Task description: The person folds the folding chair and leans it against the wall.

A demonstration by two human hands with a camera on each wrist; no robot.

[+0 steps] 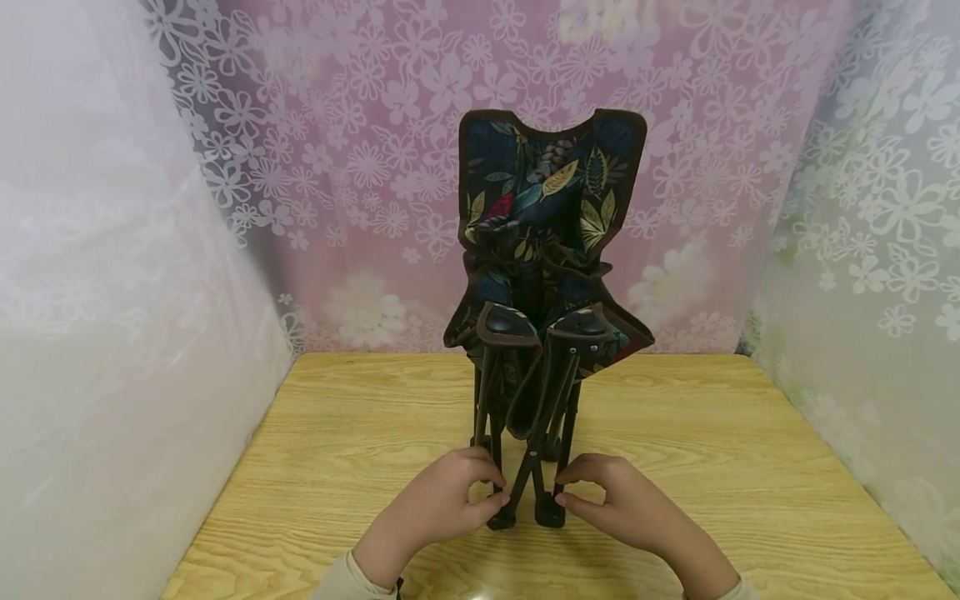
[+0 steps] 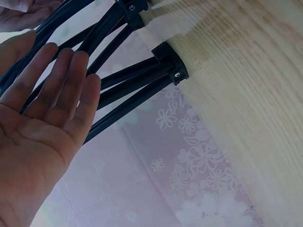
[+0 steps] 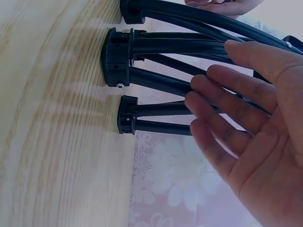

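Note:
A folding chair point(image 1: 555, 187) with dark leaf-print fabric and brown edging stands upright, its black metal legs drawn close together. My left hand point(image 1: 442, 500) is at the front left leg, just above its black plastic foot point(image 1: 501, 522). On the other side, my right hand point(image 1: 622, 504) is beside the front right leg, near that foot point(image 1: 551, 512). Both wrist views show the fingers extended and relaxed, with thumbs apart from them and not curled round the tubes. Whether the fingertips touch the legs is hard to tell.
Under the chair lies a light wood-grain table point(image 1: 360, 408). Behind it hangs a pink curtain point(image 1: 360, 183) with white flowers. Pale translucent sheets close off the left side point(image 1: 112, 292) and the right side point(image 1: 885, 333).

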